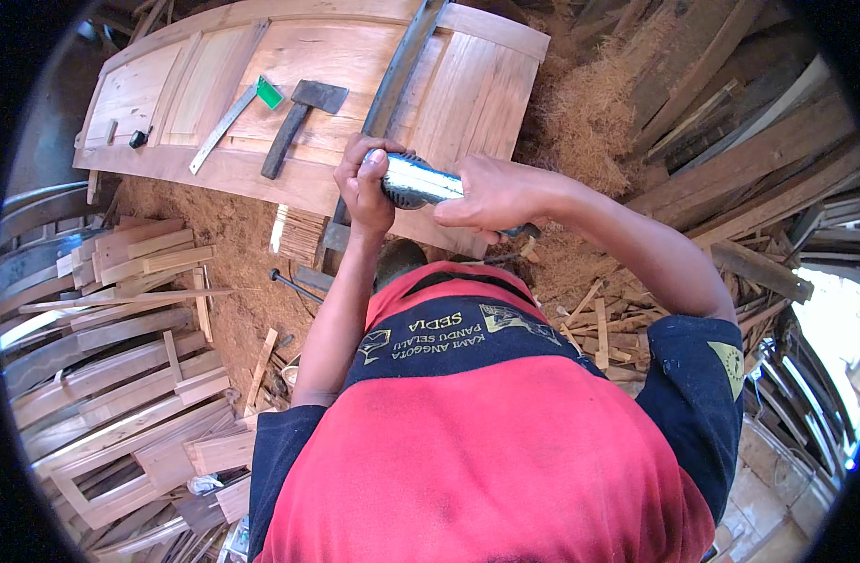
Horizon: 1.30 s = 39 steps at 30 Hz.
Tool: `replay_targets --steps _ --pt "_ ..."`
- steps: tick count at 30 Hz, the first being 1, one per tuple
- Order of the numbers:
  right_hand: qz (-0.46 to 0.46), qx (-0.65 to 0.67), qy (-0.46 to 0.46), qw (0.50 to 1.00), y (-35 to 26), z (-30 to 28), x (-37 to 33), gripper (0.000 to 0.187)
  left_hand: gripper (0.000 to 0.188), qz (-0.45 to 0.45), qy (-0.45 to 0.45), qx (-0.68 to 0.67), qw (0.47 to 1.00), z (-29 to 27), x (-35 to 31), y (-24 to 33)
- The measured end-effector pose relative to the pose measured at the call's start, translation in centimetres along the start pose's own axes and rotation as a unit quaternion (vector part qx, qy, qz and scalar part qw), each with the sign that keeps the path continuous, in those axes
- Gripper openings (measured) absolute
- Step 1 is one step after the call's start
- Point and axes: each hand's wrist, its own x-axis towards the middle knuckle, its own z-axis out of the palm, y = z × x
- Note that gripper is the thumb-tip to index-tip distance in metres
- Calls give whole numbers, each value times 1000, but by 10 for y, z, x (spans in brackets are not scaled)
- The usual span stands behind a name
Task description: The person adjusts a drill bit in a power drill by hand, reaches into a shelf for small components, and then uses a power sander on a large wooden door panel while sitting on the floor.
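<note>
Tool [421,179] aslant from 10 to 4 o'clock, a hand closed on each part

The left hand [362,188] is wrapped round the upper end of the tool, thumb laid on top. The right hand [486,192] is curled over its lower half, knuckles up, and a dark end pokes out past the fingers toward 4 o'clock. Both grips are closed on the tool; the right palm is hidden, so what its fingers press underneath cannot be told.

The relation that seems to count most is the tool's long axis against the panel [477,94]. The tool sits over the panel's near edge, with most of the wood spreading from 9 round to 12 o'clock of it. Its vented end, in the left hand, faces 10 o'clock, toward the wood; the other end points away, toward the wearer's right. Whether the tool touches the panel cannot be made out.

The bar [407,61] crosses the panel from 1 to 7 o'clock, roughly across the tool's line, and passes behind the left hand, which is the nearer of the two to it. Beyond the bar, between 10 and 11 o'clock from that hand, lies the hammer [300,120]; the square [226,129] lies farther out, at 10.
</note>
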Motion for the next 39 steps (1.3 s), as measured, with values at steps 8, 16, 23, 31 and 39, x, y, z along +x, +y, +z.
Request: replay_targets --steps 8,16,23,31,39 --pt "7 2 -6 1000 9 3 7 35 37 4 0 4 1000 -3 -2 -8" --pt "24 33 -25 999 6 -3 6 34 38 -4 2 -23 1000 -3 -1 -13" --pt "9 -16 -22 1000 6 -4 8 31 43 18 95 4 995 -16 -32 -24" --pt "29 -18 -38 999 3 -10 10 22 52 -38 59 252 965 -18 -94 -84" --pt "30 -14 -18 999 0 -13 9 25 52 -61 11 156 986 -16 -58 -122"
